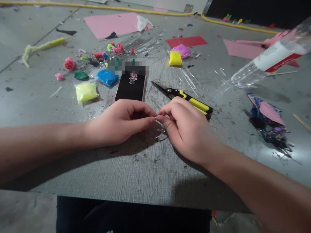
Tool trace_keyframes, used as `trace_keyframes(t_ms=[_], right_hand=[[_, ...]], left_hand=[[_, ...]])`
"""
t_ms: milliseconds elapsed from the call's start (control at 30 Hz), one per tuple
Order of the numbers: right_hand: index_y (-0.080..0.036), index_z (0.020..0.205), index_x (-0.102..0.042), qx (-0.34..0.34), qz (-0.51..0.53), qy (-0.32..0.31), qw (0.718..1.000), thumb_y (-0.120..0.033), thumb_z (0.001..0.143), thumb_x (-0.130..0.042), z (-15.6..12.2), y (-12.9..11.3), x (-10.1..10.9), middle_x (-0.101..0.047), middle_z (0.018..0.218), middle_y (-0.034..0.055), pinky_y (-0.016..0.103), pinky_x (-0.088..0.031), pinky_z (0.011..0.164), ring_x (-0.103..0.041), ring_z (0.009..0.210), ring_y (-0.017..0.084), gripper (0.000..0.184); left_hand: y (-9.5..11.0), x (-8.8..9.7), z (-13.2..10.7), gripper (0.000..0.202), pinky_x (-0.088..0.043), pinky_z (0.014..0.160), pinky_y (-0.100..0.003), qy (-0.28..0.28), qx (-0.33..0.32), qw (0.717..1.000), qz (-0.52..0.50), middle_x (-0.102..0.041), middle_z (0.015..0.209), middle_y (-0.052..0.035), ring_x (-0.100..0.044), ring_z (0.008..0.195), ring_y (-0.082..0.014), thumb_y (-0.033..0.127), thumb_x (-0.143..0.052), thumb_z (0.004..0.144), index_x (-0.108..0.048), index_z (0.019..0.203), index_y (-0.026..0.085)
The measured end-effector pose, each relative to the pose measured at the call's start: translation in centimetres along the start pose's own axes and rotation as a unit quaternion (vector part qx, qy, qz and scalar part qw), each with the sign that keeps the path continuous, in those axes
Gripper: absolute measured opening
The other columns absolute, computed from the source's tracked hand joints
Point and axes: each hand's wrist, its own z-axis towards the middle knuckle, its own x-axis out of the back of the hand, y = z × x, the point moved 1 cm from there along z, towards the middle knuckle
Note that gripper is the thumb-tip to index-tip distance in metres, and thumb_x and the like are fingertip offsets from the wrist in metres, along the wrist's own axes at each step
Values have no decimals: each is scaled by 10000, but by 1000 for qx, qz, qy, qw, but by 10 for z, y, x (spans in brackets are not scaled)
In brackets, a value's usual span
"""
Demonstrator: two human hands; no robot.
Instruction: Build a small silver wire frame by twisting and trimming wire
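Note:
My left hand and my right hand meet fingertip to fingertip over the grey table, both pinched on something tiny and clear, perhaps a scrap of plastic film that trails under them. A dark phone lies just beyond my left hand. Black and yellow pliers lie just beyond my right hand.
Bags of coloured clay lie about: pale yellow, blue, yellow, magenta. Pink paper sheets and a red sheet sit at the back. A clear plastic bottle lies on its side at right, above a dark blue clutter.

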Motion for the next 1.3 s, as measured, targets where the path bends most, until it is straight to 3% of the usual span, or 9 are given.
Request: trace_keyframes(t_ms=[267, 433, 567, 633, 700, 800, 900, 1133, 1300], right_hand=[[-132, 885, -648, -64, 125, -36, 989, -86, 857, -636, 5, 7, 2, -640, 830, 28, 260, -490, 632, -593, 728, 129, 56], [-118, 816, -679, 25, 65, -13, 997, -47, 877, -605, 3, 2, 5, -690, 783, 58, 281, -500, 661, -620, 709, 142, 120], [-94, 817, -706, 105, -27, -26, 994, -50, 902, -554, 0, -3, 8, -736, 887, 140, 330, -515, 698, -668, 793, 202, 179], [-105, 840, -712, 70, 6, -31, 997, -65, 894, -570, 0, -3, 9, -739, 891, 124, 322, -517, 694, -663, 779, 191, 157], [-139, 886, -713, -33, 116, -51, 991, -110, 891, -595, 2, 0, 9, -733, 854, 70, 290, -517, 658, -651, 729, 159, 122], [-173, 860, -690, -216, 311, -102, 920, -236, 922, -575, 6, 6, 6, -686, 769, 21, 270, -507, 591, -624, 644, 134, 145], [-171, 785, -667, -307, 376, -157, 860, -315, 918, -582, 9, 7, 5, -611, 685, 5, 269, -461, 556, -566, 611, 128, 214], [-167, 792, -669, -308, 408, -203, 835, -274, 822, -714, 10, 6, 12, -589, 703, -24, 246, -405, 580, -516, 648, 102, 120], [-167, 771, -662, -282, 371, -216, 858, -197, 774, -737, 8, 7, 12, -603, 704, -34, 237, -412, 570, -520, 634, 94, 81]], left_hand=[[-1, 1, 0, 137, -509, 595, -158, 5, 10, 1000, -3, -733, 691, 24, -653, 635, -86, 173, -629, 899, -741, 823, 149], [0, 2, 0, 173, -492, 574, -135, -27, 2, 1000, -2, -720, 669, 37, -644, 620, -72, 163, -599, 915, -732, 805, 158], [-2, 2, 2, 156, -502, 561, -143, -31, 22, 999, -27, -724, 652, 40, -652, 594, -78, 158, -614, 891, -735, 793, 168], [-3, 1, 1, 128, -499, 545, -146, -13, 18, 999, -28, -721, 640, 39, -649, 581, -79, 149, -636, 867, -735, 787, 167], [-5, 0, 0, 99, -497, 528, -153, 14, 7, 999, -33, -713, 626, 38, -651, 568, -85, 131, -650, 842, -719, 778, 164], [-6, -2, -4, 68, -520, 535, -193, 46, -14, 999, -25, -713, 639, 17, -667, 580, -114, 125, -652, 820, -684, 771, 160], [-6, -2, -7, 39, -499, 526, -219, 74, -63, 994, 52, -706, 676, -3, -647, 599, -127, 144, -663, 811, -682, 785, 165], [-5, -2, -11, 79, -420, 537, -247, 62, -223, 960, 160, -602, 677, -5, -542, 613, -112, 125, -660, 844, -679, 781, 167], [-3, -3, -10, 111, -406, 549, -255, 29, -207, 961, 178, -584, 644, 14, -520, 585, -109, 130, -657, 839, -642, 742, 181]])
